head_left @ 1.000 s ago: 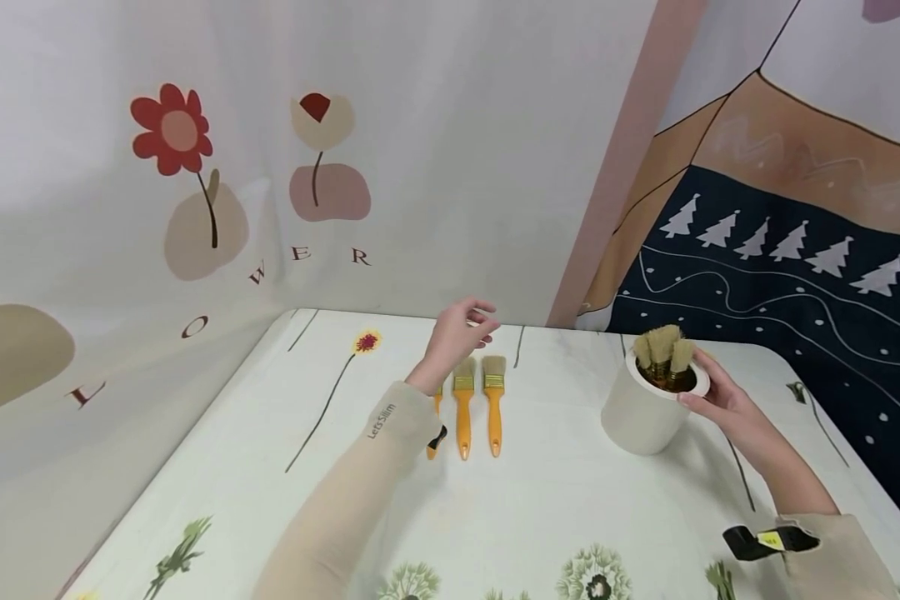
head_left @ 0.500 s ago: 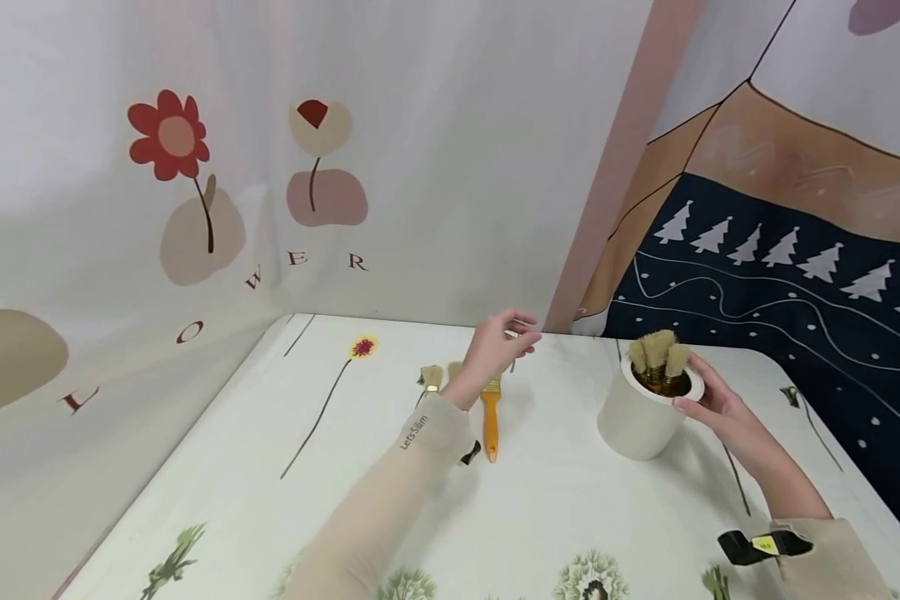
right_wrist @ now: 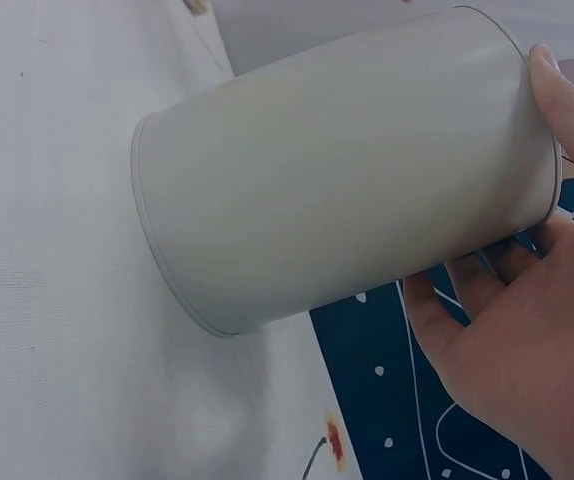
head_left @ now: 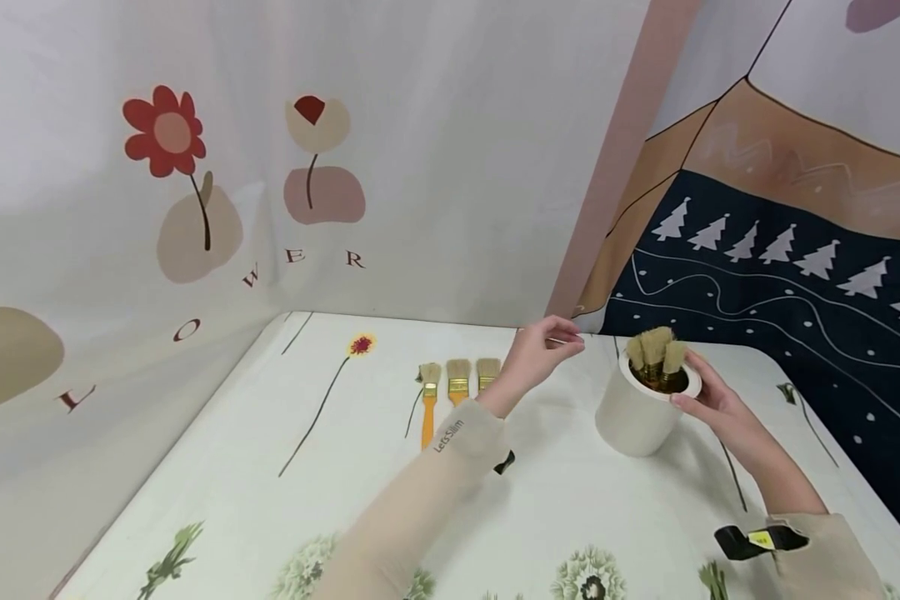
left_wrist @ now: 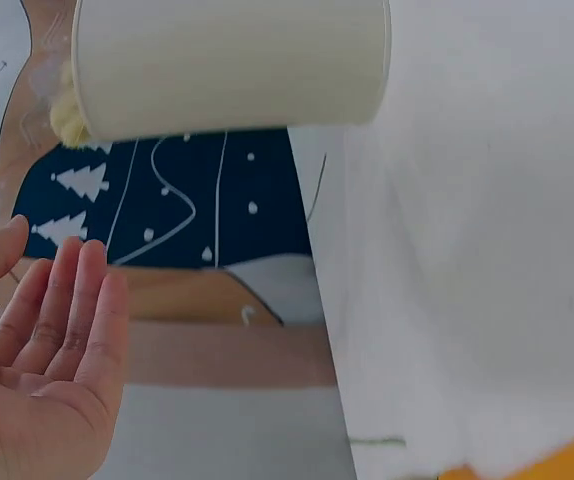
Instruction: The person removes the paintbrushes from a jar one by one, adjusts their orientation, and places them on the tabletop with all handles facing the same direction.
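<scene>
A white cylindrical pot (head_left: 628,421) stands on the table, tipped slightly in the head view. Several bristle paintbrushes (head_left: 656,348) poke out of it, bristles up. My right hand (head_left: 723,408) grips the pot at its rim, thumb in front and fingers behind, as the right wrist view also shows. To the pot's left, my left hand (head_left: 534,360) hovers over the table with loosely bent fingers and nothing between them. Three paintbrushes with orange handles lie in a row behind the left forearm: the left one (head_left: 429,404), the middle one (head_left: 458,382) and the right one (head_left: 487,372), handles partly hidden.
A white cloth with printed flowers covers the table (head_left: 570,500). Behind it hangs a pale flower-print curtain (head_left: 450,167). At the right hangs a dark blue cloth (head_left: 765,308) with printed trees.
My left hand has moved right from above the three paintbrushes toward the pot, uncovering the left and middle bristles. My right hand keeps holding the pot in place.
</scene>
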Motion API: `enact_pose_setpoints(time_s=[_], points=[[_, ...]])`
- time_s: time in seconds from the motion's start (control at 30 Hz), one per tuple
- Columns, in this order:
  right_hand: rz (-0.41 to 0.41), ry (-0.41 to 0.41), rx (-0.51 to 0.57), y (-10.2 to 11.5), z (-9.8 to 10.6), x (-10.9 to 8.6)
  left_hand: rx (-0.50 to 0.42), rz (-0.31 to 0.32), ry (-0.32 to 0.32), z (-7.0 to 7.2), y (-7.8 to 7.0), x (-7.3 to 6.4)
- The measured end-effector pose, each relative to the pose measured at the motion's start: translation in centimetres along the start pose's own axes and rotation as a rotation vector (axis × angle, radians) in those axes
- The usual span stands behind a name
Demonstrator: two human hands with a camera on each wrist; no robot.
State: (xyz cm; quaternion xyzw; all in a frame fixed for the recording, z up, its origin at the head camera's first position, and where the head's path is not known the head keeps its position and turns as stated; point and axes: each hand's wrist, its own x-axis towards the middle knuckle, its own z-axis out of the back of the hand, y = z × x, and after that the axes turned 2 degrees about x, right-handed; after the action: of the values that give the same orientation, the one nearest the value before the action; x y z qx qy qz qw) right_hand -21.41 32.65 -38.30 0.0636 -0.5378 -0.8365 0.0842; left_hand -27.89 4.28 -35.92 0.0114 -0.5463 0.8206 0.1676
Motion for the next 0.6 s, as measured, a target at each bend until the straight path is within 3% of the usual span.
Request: enact_pose_setpoints(time_s=[0.27, 0.6], points=[[-0.006, 0.001, 0.004, 0.1, -0.1, 0.0, -0.006, -0.007, 0.028, -2.6, -0.8, 0.0], [-0.020, 0.003, -0.006, 0.2, 0.0, 0.1, 0.102, 0.056, 0.067, -5.5, -1.6, 0.4]])
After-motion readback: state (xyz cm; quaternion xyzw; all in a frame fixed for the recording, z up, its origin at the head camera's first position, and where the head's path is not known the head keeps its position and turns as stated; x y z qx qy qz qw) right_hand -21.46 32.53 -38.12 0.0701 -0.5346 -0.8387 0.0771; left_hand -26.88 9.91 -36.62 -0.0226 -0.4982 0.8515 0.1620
